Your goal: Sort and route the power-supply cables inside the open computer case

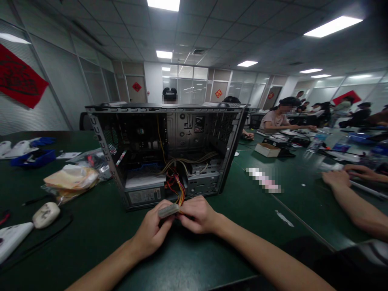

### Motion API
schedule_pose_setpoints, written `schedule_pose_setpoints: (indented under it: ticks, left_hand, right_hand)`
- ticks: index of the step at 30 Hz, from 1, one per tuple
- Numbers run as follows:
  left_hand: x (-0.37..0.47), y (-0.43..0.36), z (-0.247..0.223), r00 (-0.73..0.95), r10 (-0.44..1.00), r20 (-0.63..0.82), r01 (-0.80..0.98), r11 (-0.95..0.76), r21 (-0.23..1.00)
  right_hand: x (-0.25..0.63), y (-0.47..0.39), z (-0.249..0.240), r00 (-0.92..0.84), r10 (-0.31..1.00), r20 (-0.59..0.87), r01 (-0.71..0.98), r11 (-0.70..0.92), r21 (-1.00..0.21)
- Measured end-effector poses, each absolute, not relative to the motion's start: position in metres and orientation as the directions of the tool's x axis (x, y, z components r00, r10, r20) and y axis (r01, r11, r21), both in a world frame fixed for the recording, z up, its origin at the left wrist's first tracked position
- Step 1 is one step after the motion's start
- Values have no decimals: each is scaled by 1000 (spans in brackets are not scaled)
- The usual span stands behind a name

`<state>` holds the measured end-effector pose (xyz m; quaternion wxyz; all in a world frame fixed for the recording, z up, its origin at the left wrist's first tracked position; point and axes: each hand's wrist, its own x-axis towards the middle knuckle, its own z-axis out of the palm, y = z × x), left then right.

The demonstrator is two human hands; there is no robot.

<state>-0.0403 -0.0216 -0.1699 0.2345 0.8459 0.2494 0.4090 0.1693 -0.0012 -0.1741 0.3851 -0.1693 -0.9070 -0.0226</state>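
Observation:
An open computer case [121, 190] stands upright on the green table, its side panel off and its inside facing me. Low on the left inside it sits the power supply [144, 197], and a bundle of red, yellow and orange cables [182, 190] comes out toward me. My left hand [153, 228] is closed around a pale, wide power connector [169, 211] at the cables' end, in front of the case. Right beside it, my right hand [198, 214] pinches the cables just behind the connector. Its fingertips are partly hidden.
On the left lie a plastic bag with yellowish contents [71, 178], a white mouse [46, 215] and a blue tray [33, 157]. To the right are an open cardboard box [267, 149], a water bottle [317, 141] and a neighbour's hands [338, 180]. More people sit farther back.

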Motion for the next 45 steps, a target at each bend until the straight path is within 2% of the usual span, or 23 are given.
schedule_pose_setpoints:
  ticks: [9,14,22,27,32,37,42,45]
  left_hand:
    - [-39,-21,-164,501,624,599,275,-771,574]
    - [-38,-22,-164,519,627,581,246,-760,602]
    - [-44,-16,-172,376,655,656,325,-756,568]
    - [-42,-19,-167,452,659,601,269,-743,613]
    - [-40,-22,-167,471,672,571,241,-721,650]
    - [-40,-21,-166,469,677,567,241,-716,656]
    - [-39,-22,-161,525,615,589,184,-757,627]
    - [-39,-23,-162,500,652,570,214,-731,648]
  right_hand:
    - [173,0,-173,-635,329,699,332,933,-138]
    - [170,-1,-175,-657,312,686,314,941,-127]
    - [174,2,-172,-604,347,718,330,928,-171]
    - [171,0,-173,-591,330,736,277,940,-200]
    - [168,-4,-173,-619,307,723,305,942,-139]
    - [168,-3,-173,-601,292,744,309,943,-121]
    - [167,-5,-173,-633,294,716,300,946,-123]
    - [167,-5,-171,-610,303,732,292,945,-148]
